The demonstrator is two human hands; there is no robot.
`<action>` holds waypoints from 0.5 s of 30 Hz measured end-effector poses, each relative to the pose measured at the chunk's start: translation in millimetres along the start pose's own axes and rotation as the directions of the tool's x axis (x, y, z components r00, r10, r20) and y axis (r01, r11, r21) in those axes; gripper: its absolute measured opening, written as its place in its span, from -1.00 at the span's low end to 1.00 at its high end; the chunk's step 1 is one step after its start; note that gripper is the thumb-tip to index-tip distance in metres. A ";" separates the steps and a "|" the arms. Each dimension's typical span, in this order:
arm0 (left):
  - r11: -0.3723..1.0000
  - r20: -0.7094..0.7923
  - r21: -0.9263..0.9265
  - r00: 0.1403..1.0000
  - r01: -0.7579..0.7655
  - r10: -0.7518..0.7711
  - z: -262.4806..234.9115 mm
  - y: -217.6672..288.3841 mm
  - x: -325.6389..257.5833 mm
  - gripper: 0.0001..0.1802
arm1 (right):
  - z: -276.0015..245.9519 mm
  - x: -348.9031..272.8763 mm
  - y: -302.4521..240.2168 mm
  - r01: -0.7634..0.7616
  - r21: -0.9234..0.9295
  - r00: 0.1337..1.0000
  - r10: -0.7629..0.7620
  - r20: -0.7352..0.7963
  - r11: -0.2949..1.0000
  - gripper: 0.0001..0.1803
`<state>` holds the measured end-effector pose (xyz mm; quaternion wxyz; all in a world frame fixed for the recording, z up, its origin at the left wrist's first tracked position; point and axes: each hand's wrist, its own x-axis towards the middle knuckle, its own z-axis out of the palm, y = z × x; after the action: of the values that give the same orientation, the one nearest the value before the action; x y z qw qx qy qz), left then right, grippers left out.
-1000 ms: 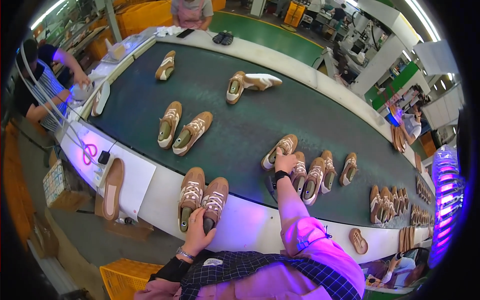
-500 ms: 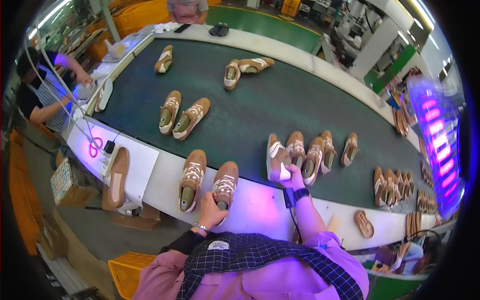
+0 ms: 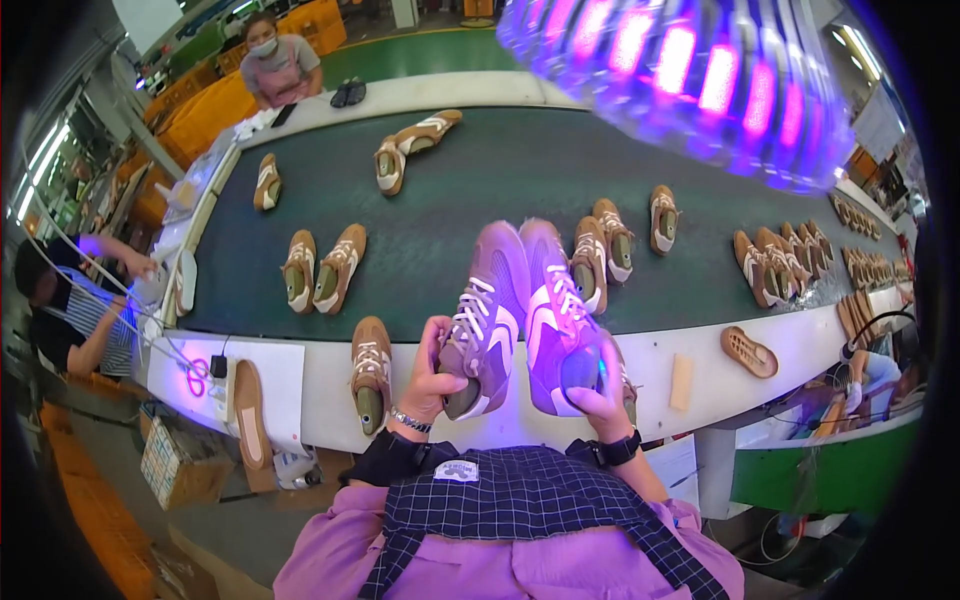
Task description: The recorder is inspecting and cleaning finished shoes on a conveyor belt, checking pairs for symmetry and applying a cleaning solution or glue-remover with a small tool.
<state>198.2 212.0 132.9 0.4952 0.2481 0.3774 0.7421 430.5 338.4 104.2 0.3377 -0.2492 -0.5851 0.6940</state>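
My left hand (image 3: 428,380) grips a brown sneaker (image 3: 487,325) by its heel, with the thumb at the collar. A matching sneaker (image 3: 548,345) is in my right hand (image 3: 605,398), also held around the heel. The two shoes are raised side by side, toes pointing away from me and white side stripes showing under purple light. Another brown sneaker (image 3: 371,370) stands on the white ledge left of my left hand. One more shoe is mostly hidden behind my right hand. Beyond the raised pair, several sneakers (image 3: 613,245) stand on the dark green belt.
A glowing purple lamp (image 3: 690,75) hangs at the upper right. On the white ledge lie a shoe sole (image 3: 252,415), a tan strip (image 3: 681,382) and a shoe upper (image 3: 748,352). Co-workers are at the far side (image 3: 280,70) and at the left (image 3: 75,310).
Both hands have lifted their sneakers, the left one from the ledge and the right one from the belt, and brought them together before me. The view has shifted, with the lamp now overhead.
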 end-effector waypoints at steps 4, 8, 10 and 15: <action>0.983 0.132 -0.179 0.989 -0.045 0.069 16.3 6.5 -2.3 0.06 | 12.6 13.2 -23.1 0.213 0.382 0.977 -0.204 -0.063 0.899 -0.23; 0.994 0.180 -0.106 0.984 0.002 0.017 17.0 -9.4 -3.4 0.30 | 10.4 19.5 0.6 -0.144 0.619 0.989 0.090 0.117 0.772 -0.37; 0.993 0.151 0.076 0.985 -0.094 0.082 16.6 -16.6 0.7 0.29 | 19.4 19.0 15.9 -0.222 0.746 0.973 0.192 0.128 0.627 -0.44; 0.932 0.086 0.315 0.984 -0.178 0.159 20.7 -17.0 -7.3 0.32 | 7.8 11.6 45.4 -0.374 0.754 0.923 0.295 0.247 0.539 -0.41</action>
<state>225.6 215.6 131.5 0.3936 0.3788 0.4556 0.7028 409.1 338.2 61.8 0.2466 -0.1502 -0.1745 0.9414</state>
